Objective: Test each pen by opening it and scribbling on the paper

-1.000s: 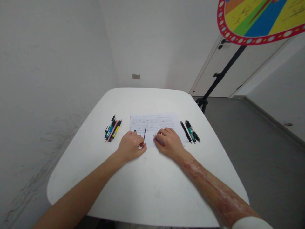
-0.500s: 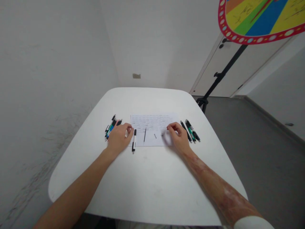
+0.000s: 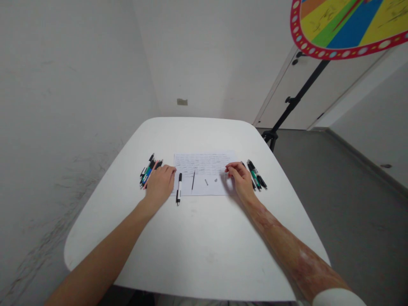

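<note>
White table (image 3: 204,250) under me, a handwritten sheet (image 3: 204,165) near its middle. Neither hand holds anything. My left hand (image 3: 160,185) lies relaxed and open, fingertips at the sheet's left edge, just beside a black-and-white pen (image 3: 179,189) crossing the bottom edge. My right hand (image 3: 241,180) rests loosely curled at the right edge, touching nothing else, near a bunch of pens (image 3: 255,175).
</note>
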`<state>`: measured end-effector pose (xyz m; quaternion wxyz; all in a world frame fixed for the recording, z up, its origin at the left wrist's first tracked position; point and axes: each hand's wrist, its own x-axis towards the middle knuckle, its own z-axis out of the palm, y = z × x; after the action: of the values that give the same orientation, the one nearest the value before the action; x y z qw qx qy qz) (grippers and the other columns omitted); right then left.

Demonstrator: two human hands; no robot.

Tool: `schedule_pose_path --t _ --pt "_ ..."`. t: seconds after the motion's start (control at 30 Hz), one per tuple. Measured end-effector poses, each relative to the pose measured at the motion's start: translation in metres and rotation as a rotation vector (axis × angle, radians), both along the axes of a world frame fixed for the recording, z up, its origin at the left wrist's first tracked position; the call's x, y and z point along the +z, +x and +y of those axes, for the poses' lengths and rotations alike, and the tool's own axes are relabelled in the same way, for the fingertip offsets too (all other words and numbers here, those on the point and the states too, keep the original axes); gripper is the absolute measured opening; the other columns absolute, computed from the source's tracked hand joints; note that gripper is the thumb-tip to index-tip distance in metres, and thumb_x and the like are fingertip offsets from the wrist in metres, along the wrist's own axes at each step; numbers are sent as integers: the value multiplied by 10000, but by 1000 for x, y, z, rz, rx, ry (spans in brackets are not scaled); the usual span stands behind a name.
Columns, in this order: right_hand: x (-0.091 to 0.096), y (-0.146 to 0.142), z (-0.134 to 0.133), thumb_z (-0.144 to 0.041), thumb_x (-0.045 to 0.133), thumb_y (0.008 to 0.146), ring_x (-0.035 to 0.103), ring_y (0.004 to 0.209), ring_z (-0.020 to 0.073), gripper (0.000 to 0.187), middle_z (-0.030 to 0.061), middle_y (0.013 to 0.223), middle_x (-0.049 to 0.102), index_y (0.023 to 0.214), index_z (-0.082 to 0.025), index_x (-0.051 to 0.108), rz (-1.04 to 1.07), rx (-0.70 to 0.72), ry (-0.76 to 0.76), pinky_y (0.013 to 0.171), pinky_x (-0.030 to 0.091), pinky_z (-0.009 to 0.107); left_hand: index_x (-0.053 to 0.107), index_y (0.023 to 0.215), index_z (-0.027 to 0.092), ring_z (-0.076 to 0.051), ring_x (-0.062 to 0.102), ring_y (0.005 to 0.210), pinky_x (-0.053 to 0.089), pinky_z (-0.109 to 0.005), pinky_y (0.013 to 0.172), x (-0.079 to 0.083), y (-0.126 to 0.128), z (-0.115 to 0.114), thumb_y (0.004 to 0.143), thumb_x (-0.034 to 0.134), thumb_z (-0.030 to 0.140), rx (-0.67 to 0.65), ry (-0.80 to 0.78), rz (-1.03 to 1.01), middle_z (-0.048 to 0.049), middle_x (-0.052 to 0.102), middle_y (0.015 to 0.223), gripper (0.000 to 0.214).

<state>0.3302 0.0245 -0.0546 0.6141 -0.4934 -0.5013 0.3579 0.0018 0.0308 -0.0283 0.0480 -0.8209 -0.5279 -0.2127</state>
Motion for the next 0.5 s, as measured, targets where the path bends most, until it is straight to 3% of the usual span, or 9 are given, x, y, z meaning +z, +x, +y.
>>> schedule_pose_path --t 0.33,0.5 --pt "2 -2 -4 -396 707 930 654 838 219 172 29 920 726 1023 -253 730 -92 -3 -2 778 510 390 728 1186 186 -323 735 1123 531 -495 1041 3 1 -1 1104 460 201 1 -14 4 -131 793 1177 281" --pt "27 -4 -16 -277 693 989 653 935 246 166 53 1016 732 1141 -260 758 -511 140 200 904 524 445 738 1130 186 -307 741 1077 469 -516 1175 14 6 -5 1087 552 258 26 51 -37 -109 808 1127 204"
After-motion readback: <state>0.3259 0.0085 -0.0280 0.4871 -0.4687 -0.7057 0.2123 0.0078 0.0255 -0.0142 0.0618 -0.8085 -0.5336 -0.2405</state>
